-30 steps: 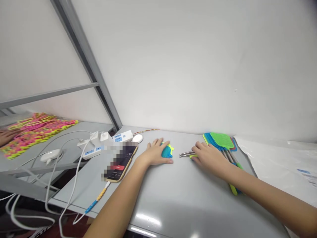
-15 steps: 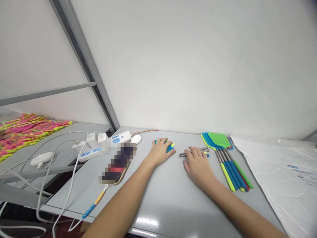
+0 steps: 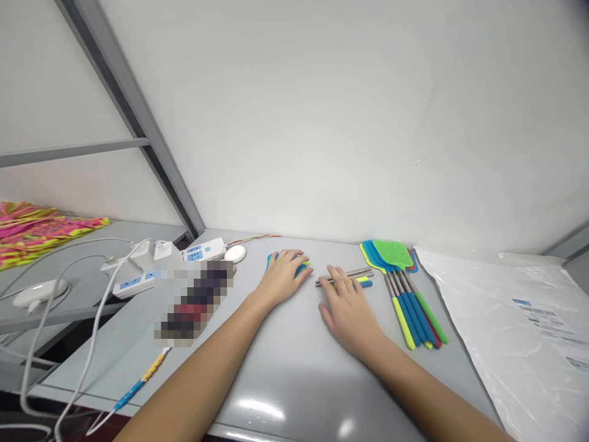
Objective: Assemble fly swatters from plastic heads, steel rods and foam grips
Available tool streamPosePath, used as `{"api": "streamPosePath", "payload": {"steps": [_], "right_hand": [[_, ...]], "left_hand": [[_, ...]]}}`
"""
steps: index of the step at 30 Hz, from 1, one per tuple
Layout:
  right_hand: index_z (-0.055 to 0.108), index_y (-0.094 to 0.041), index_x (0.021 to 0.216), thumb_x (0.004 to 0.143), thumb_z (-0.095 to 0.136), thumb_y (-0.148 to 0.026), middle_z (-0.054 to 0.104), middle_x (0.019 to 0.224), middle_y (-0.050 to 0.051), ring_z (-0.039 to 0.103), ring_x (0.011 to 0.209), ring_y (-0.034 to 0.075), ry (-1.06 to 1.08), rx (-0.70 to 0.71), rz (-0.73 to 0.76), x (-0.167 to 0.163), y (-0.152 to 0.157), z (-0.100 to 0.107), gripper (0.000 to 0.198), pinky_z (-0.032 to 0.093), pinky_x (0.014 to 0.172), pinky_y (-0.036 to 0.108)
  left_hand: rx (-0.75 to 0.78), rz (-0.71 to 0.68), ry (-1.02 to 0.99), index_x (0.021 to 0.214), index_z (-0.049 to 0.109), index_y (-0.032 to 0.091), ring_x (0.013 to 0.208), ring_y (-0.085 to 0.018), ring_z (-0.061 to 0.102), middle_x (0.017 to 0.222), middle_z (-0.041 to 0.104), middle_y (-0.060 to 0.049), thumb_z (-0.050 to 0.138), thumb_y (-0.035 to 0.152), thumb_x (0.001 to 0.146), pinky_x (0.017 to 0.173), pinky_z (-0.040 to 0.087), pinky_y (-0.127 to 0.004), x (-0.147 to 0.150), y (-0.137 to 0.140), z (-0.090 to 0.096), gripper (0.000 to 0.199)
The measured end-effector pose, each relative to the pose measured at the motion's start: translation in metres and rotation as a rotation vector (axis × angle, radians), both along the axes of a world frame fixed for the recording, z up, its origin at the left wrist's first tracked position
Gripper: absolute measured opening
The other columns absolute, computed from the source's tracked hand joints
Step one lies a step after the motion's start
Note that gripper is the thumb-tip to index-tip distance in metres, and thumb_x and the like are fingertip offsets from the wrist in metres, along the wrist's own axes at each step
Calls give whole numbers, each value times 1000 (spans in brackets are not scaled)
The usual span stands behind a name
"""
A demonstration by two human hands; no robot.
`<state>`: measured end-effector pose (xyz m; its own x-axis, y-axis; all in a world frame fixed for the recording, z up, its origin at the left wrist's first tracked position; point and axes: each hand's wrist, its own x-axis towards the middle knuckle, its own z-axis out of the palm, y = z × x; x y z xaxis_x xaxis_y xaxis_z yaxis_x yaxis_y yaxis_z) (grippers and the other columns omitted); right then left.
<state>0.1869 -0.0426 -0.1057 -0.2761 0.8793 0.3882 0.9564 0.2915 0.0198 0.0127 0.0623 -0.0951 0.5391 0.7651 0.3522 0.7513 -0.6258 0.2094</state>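
Note:
My left hand point(image 3: 284, 275) lies palm down, fingers spread, over blue and yellow swatter heads point(image 3: 271, 260) that are mostly covered. To its right, my right hand point(image 3: 348, 310) rests with fingers apart on thin metal rods point(image 3: 361, 272) and short blue and yellow handles point(image 3: 367, 284). How the rods join the heads cannot be made out. Beside the right hand, several fly swatters lie in a fanned stack, a green mesh head point(image 3: 394, 253) on top and blue, yellow, red and green grips point(image 3: 413, 319) toward me.
At the left are a blurred-out phone point(image 3: 197, 304) with a charging cable point(image 3: 138, 387), white power strips point(image 3: 202, 250) and a white round disc point(image 3: 235, 253). A white plastic bag point(image 3: 506, 319) covers the right side. Pink and yellow woven goods point(image 3: 46, 230) lie beyond the metal frame point(image 3: 138, 116).
The whole view has shifted, so everything appears farther left and slightly higher. My right fingers have spread a little, and more of the blue and yellow handles shows. The left hand stays on the heads.

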Motion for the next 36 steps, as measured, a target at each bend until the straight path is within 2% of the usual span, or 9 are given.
{"api": "streamPosePath", "payload": {"steps": [3, 5, 7, 12, 21, 24, 29, 33, 36], "right_hand": [[55, -16, 117, 91, 44, -29, 46, 136, 15, 38, 126, 30, -8, -38, 104, -6, -13, 2, 31, 32, 96, 43], [59, -17, 99, 91, 44, -29, 60, 111, 12, 52, 104, 26, -31, -105, 153, -11, -21, 1, 21, 39, 83, 40], [60, -17, 93, 90, 46, -30, 62, 94, 9, 54, 89, 24, -48, -151, 158, -16, -25, 0, 20, 40, 73, 38], [55, -14, 116, 88, 49, -33, 60, 106, 11, 53, 92, 25, -40, -148, 87, -18, -23, 0, 35, 42, 71, 38], [55, -17, 110, 91, 46, -30, 57, 111, 11, 50, 105, 26, 19, -202, 53, -5, -17, 7, 25, 42, 80, 37], [55, -18, 108, 90, 48, -30, 56, 109, 11, 49, 106, 26, 57, -193, 74, -1, -14, 6, 22, 41, 83, 36], [56, -19, 103, 89, 51, -32, 55, 104, 8, 49, 101, 24, 125, -189, 156, 9, -9, 7, 20, 38, 91, 38], [56, -19, 105, 89, 52, -32, 54, 106, 8, 48, 101, 23, 174, -206, 199, 14, -5, 8, 21, 38, 92, 38], [56, -19, 107, 89, 52, -32, 53, 106, 8, 48, 100, 23, 192, -211, 203, 16, -4, 8, 22, 38, 91, 38]], "left_hand": [[41, -64, 66, 109, 62, 27, 119, -26, 43, 126, 55, -6, 43, 40, 92, 104, 26, -51, 5, -13, 8, 29], [74, -103, 101, 106, 63, 27, 119, -28, 42, 126, 55, -6, 46, 39, 91, 106, 22, -55, 10, -23, 13, 26], [89, -136, 122, 107, 63, 28, 119, -28, 42, 126, 55, -6, 47, 37, 91, 107, 20, -57, 15, -32, 17, 24], [96, -186, 164, 110, 60, 29, 118, -27, 43, 124, 56, -5, 48, 27, 90, 107, 19, -57, 23, -42, 18, 23], [88, -52, 188, 112, 59, 29, 117, -30, 44, 126, 55, -6, 58, 36, 85, 105, 19, -59, 14, -28, 12, 28], [75, 15, 180, 123, 51, 29, 120, -30, 42, 129, 54, -7, 57, 42, 84, 107, 18, -57, 11, -24, 10, 41], [-11, 148, 170, 144, 27, 27, 129, -34, 34, 141, 42, -14, 53, 60, 80, 106, 17, -59, 1, -14, 2, 77], [-103, 208, 185, 147, 22, 27, 134, -36, 27, 147, 33, -17, 44, 67, 81, 104, 17, -62, -7, -7, -1, 80], [-171, 235, 184, 147, 22, 27, 137, -36, 23, 149, 29, -17, 40, 68, 82, 101, 23, -61, -11, -3, -1, 79]]}}
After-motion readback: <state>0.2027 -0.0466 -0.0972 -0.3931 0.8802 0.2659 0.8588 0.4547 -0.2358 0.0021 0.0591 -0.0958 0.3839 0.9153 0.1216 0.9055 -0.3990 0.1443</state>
